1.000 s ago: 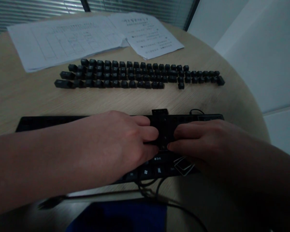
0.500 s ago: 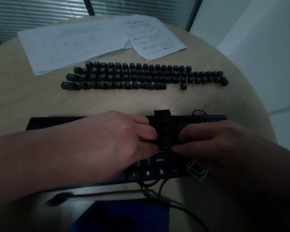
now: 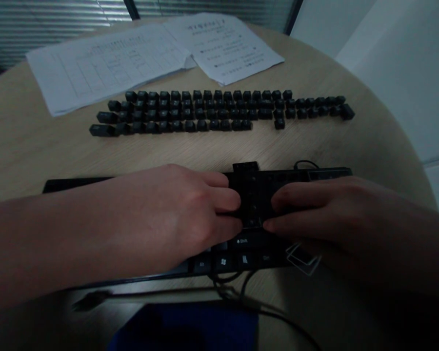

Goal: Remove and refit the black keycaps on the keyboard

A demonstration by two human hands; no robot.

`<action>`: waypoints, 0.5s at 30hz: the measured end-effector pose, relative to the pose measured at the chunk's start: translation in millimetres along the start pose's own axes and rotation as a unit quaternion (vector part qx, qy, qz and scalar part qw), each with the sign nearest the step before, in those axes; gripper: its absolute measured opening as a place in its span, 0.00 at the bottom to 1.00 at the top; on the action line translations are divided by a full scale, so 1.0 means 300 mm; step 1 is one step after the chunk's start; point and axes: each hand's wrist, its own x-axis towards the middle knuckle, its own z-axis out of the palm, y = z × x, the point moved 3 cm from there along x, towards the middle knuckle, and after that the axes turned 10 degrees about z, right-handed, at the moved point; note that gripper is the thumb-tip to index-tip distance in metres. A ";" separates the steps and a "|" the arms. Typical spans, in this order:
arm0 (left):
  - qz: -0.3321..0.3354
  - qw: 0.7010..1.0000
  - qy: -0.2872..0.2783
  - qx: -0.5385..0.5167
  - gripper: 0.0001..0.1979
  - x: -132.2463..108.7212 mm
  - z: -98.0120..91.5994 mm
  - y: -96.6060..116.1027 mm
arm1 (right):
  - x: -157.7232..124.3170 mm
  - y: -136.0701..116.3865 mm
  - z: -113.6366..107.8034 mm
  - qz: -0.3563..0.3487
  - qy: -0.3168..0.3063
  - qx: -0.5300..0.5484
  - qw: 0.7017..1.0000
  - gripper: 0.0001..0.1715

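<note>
A black keyboard (image 3: 205, 265) lies across the table, many of its keycaps off, with the Shift key and bottom-row keys still on. My left hand (image 3: 190, 209) rests over its middle, fingers curled down. A thin pale wire edge (image 3: 251, 225) shows on a bare key spot between my two hands; one fingertip of each hand is at its ends. My right hand (image 3: 325, 209) is over the keyboard's right part, fingers bent. Thin wire loops of a keycap puller (image 3: 303, 261) stick out beneath my right hand, apparently held in its lower fingers. The left fingers' grip is too dark to make out.
Several rows of loose black keycaps (image 3: 175, 112) stand behind the keyboard. Printed papers (image 3: 113, 68) lie further back. A black cable (image 3: 278, 317), a dark brush-like thing (image 3: 91, 300) and a blue object (image 3: 190, 326) are in front. The round table (image 3: 380, 131) curves away right.
The view has shifted slightly. Both hands stay in nearly the same place on the keyboard, the fingertips still at the thin wire edge.
</note>
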 end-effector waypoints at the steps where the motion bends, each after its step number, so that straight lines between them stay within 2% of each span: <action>1: 0.010 1.000 -0.011 -0.010 0.14 0.007 -0.003 0.002 | 0.000 0.001 0.001 0.001 -0.001 -0.002 1.000 0.20; 5: -0.001 1.000 -0.006 -0.019 0.14 0.019 -0.019 0.001 | 0.000 0.000 0.002 0.000 0.001 -0.007 1.000 0.20; 10: -0.028 0.998 -0.045 -0.017 0.11 0.030 -0.024 -0.009 | 0.004 -0.006 -0.002 0.001 0.002 -0.019 1.000 0.19; 15: -0.030 0.997 -0.059 -0.026 0.09 0.044 -0.026 -0.012 | 0.005 -0.006 -0.001 0.007 -0.002 -0.021 1.000 0.19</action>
